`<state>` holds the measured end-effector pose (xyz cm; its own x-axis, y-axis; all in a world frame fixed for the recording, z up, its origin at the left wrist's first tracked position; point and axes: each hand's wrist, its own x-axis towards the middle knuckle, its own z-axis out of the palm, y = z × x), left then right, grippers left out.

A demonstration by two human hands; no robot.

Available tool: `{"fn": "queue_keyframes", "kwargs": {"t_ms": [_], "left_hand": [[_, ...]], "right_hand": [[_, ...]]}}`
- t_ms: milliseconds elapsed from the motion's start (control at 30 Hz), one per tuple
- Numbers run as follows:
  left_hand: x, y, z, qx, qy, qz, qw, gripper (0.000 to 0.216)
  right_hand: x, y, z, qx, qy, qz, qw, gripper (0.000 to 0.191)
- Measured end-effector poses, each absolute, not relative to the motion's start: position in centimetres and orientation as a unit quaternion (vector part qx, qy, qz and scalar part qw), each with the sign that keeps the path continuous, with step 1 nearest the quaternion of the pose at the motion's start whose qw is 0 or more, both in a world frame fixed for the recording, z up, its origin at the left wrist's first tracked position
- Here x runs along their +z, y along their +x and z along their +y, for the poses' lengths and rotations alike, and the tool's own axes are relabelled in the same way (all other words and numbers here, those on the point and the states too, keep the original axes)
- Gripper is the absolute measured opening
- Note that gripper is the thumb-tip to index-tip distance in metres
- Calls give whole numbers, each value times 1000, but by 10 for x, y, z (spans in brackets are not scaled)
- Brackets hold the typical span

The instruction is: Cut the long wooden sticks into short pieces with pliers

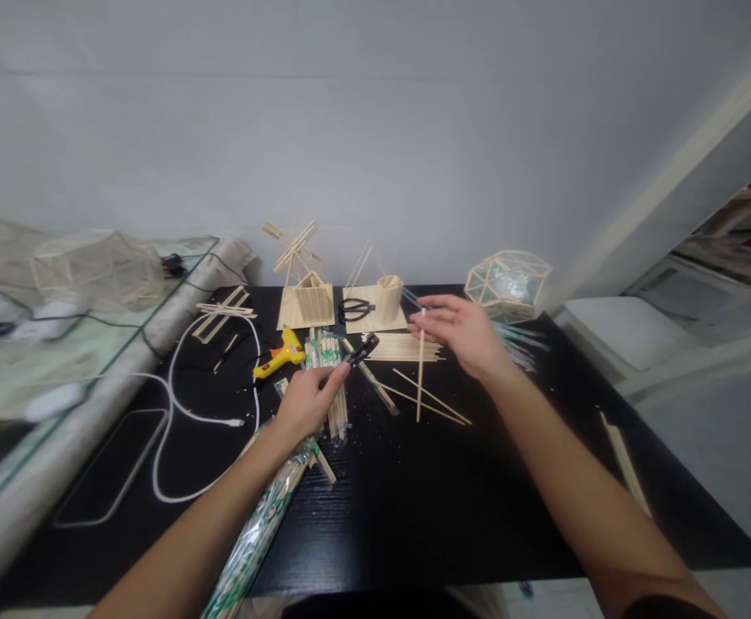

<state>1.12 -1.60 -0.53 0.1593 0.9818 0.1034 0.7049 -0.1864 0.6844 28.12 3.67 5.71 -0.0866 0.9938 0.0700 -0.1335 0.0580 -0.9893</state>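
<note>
My left hand is closed around a small black hand tool that points away to the right; its exact kind is blurred. In my right hand, a single wooden stick is pinched near its top and hangs almost upright above the table. Just beside it, two thin sticks lie crossed on the black tabletop. Paper-wrapped wooden chopsticks rest under and beyond my left hand. Behind the hands, a flat row of bare sticks lies side by side.
A yellow glue gun lies left of centre. At the back stand a stick windmill model and a round stick model, with black scissors between. A white cable, phone-like frame, bagged chopsticks and stick dome surround these.
</note>
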Motion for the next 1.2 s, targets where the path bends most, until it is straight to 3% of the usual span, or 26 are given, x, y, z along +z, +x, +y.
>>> {"fn": "queue_keyframes", "kwargs": {"t_ms": [200,433,900,1200], "left_hand": [[-4,10,-18,323,695,578,279,65],[-1,8,-18,345,700,575,244,59],[-1,6,-21,321,751,576,44,48],[3,9,-24,265,758,595,-22,46]], "right_hand": [[57,234,7,635,-352,-515,456,37],[47,226,-1,665,-342,-508,427,36],[36,222,3,683,-355,-492,407,35],[35,220,1,651,-382,-513,408,33]]}}
